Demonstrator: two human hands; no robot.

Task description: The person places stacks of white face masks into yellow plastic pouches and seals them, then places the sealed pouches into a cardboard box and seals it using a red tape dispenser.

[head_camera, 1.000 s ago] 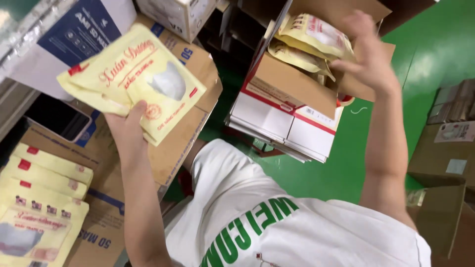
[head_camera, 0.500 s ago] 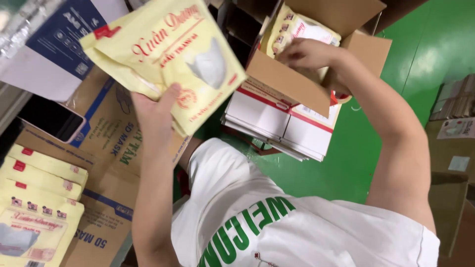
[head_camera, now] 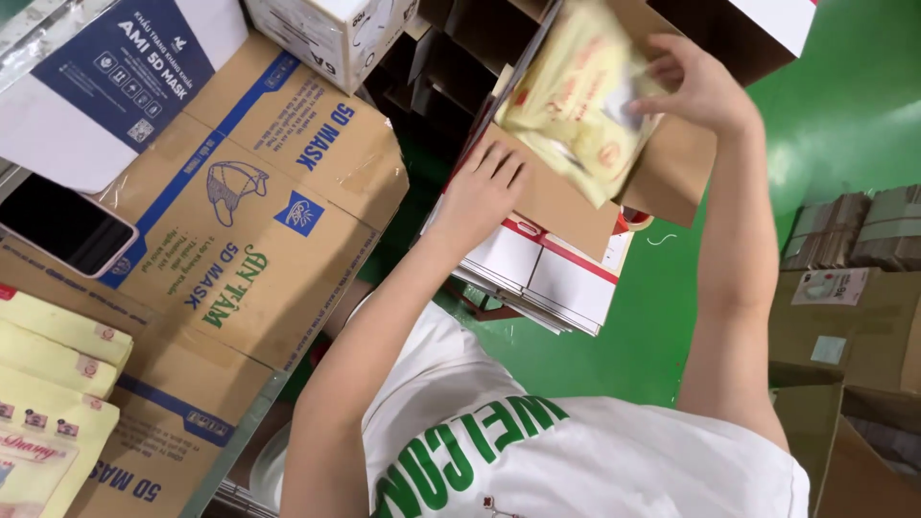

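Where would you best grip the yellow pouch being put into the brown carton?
Probably by its upper right edge, from the right, where the right hand already pinches the yellow pouch. It is flat and tilted, its lower end entering the brown carton, which the left hand steadies.

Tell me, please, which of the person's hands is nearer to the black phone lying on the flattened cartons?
Left. The left hand presses the open box's flap, right of the phone; the right hand holds a yellow packet farther right.

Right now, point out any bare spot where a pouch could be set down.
The flattened brown carton offers a bare face between the phone and the white box. The green floor right of the right hand is bare too. It is crowded by the stacked yellow pouches and around the open carton, where the left hand presses.
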